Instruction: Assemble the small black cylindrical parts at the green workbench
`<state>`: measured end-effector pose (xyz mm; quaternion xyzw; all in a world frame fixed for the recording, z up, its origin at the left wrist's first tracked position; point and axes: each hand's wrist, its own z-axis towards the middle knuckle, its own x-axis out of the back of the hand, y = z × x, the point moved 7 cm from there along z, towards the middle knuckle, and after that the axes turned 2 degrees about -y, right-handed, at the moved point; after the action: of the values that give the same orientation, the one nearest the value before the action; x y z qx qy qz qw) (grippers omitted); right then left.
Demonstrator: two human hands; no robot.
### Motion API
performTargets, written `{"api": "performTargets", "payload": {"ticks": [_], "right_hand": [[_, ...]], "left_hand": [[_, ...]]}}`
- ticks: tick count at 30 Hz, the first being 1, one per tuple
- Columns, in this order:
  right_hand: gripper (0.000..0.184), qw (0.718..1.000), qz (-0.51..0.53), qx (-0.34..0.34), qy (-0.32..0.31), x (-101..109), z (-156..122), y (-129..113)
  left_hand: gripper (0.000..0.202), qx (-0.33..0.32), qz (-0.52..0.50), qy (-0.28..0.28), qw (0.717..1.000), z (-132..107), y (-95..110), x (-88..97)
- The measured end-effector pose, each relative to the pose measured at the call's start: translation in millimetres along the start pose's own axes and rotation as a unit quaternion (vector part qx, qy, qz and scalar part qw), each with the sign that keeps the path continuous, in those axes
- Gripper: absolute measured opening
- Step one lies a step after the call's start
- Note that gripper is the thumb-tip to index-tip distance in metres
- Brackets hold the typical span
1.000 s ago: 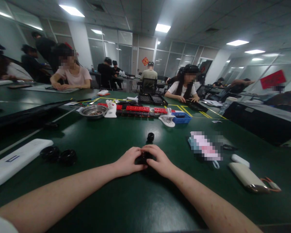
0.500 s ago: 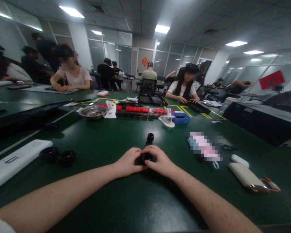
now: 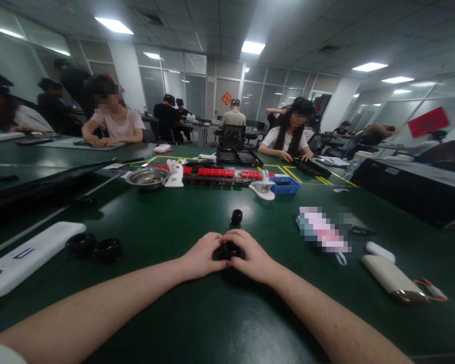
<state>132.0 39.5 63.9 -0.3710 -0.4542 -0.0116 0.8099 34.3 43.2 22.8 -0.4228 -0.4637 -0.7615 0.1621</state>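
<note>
Both hands are closed around a black round part (image 3: 231, 250) with a glossy surface, low over the green table (image 3: 197, 313). My left hand (image 3: 201, 257) grips its left side, thumb toward me. From the right, my right hand (image 3: 255, 259) curls over it with fingers on the far side and thumb on the near side. The hands meet at the fingertips and hide much of the part. Just beyond them a smaller black cylindrical part (image 3: 236, 217) stands upright. Off to the left sit two black ring-like parts (image 3: 81, 245), close together.
A white oblong device (image 3: 34, 258) lies at left. Farther back are a metal bowl (image 3: 147, 178), white clamps (image 3: 263, 187), red strips (image 3: 216, 172) and a blue bin (image 3: 286, 184). At right lie a beige battery-like pack (image 3: 392, 278) and a black case (image 3: 409, 192). Other people sit around.
The view has shifted slightly. Both hands stay on the black round part, with my right thumb a little lower on it. The surrounding parts keep their places.
</note>
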Motion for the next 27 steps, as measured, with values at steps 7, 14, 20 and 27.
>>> {"api": "performTargets", "payload": {"ticks": [7,14,20,27], "right_hand": [[0.037,0.994,-0.059,-0.071,0.064,6,-1,14],[0.032,1.000,-0.019,-0.004,0.012,3,1,1],[0.042,0.995,-0.041,-0.067,0.063,8,-3,12],[0.024,0.990,-0.086,-0.106,0.042,5,-1,17]], "left_hand": [[0.031,0.008,0.013,-0.011,1.000,0,6,3.2],[0.036,0.005,0.007,-0.013,1.000,0,1,0.3],[0.032,0.005,0.016,-0.015,1.000,0,3,1.3],[0.031,0.003,0.010,-0.021,1.000,0,6,1.9]]}}
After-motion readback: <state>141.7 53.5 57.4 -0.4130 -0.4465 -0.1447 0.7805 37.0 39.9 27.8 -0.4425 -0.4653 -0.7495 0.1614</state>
